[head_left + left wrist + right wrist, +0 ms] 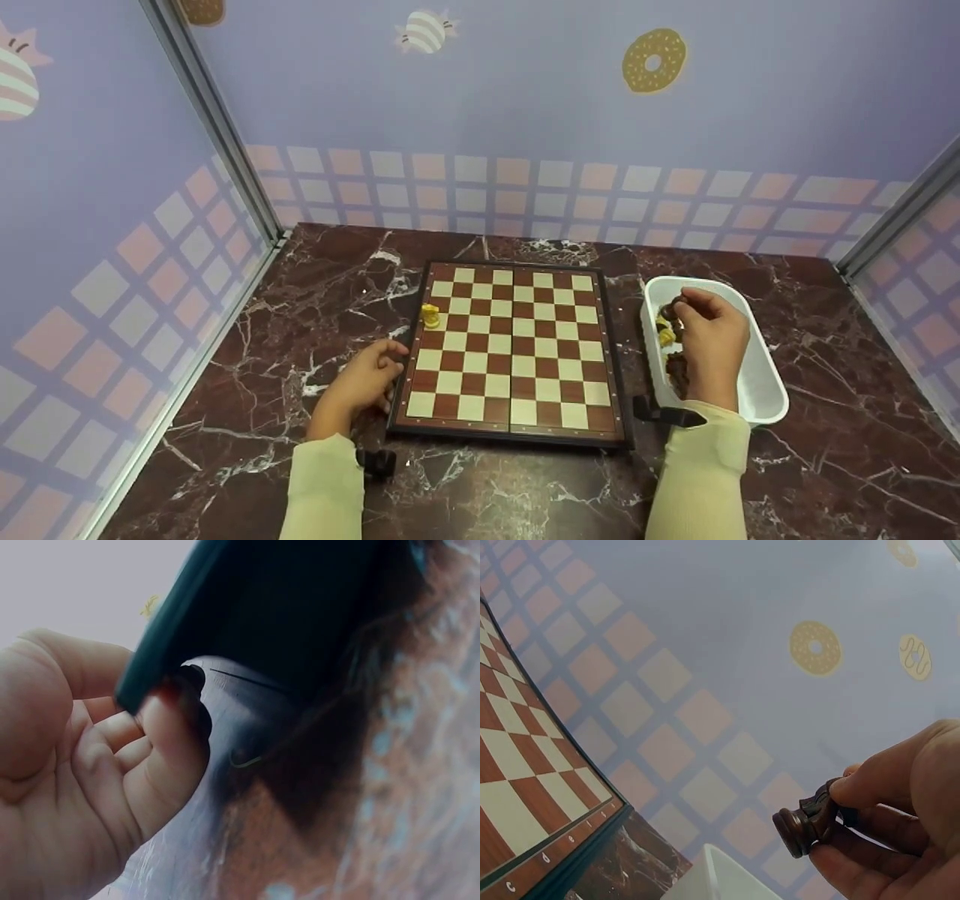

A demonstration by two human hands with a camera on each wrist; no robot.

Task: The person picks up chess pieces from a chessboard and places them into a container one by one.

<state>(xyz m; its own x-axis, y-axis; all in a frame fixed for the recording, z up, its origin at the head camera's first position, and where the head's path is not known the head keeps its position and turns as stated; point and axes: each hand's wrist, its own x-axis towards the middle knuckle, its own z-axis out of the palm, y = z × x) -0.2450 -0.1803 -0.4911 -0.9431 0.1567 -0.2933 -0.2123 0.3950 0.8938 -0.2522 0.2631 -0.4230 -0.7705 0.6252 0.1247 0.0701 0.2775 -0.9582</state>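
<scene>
My right hand [718, 337] is over the white plastic tray [765, 375]. It pinches a dark brown chess piece [802, 825], which lies on its side between thumb and fingers in the right wrist view. My left hand [364, 379] is at the left edge of the folding chessboard [510, 345]; its curled fingers [172, 739] are around that dark edge in the left wrist view. A dark rounded shape [196, 679] shows by these fingertips, and I cannot tell what it is. One yellow chess piece [430, 316] stands near the board's left edge.
Several dark and yellow chess pieces [666, 334] lie in the tray's left part, partly hidden by my right hand. The board and tray stand on a dark red marbled tabletop [480, 495]. Lilac patterned walls [540, 112] close in the back and sides.
</scene>
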